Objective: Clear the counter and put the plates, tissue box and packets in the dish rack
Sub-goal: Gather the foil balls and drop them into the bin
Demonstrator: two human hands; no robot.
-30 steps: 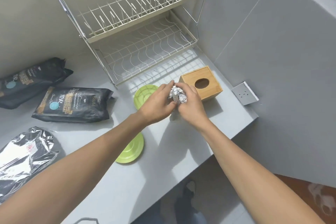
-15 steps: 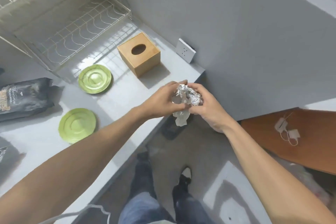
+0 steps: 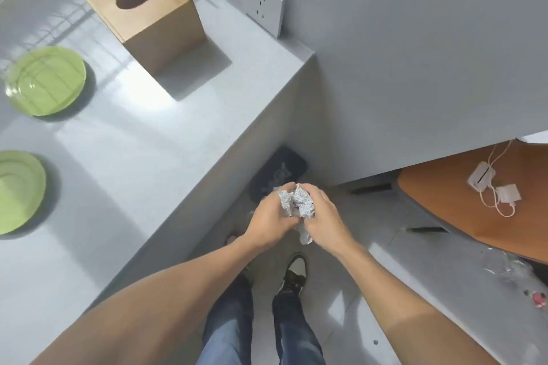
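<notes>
Both hands, left (image 3: 268,221) and right (image 3: 321,216), closed around crumpled foil (image 3: 296,201), partly hidden, lower plate (image 3: 17,190) cut off.

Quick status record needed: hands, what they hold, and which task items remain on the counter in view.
left hand: closed on the foil wad, off the counter edge, above the floor
right hand: closed on the same foil wad
tissue box: upright on the counter, near the wall socket
green plates: two on the counter, far plate and near plate, apart
dish rack: only a corner visible, contents unseen
packets: out of view
</notes>
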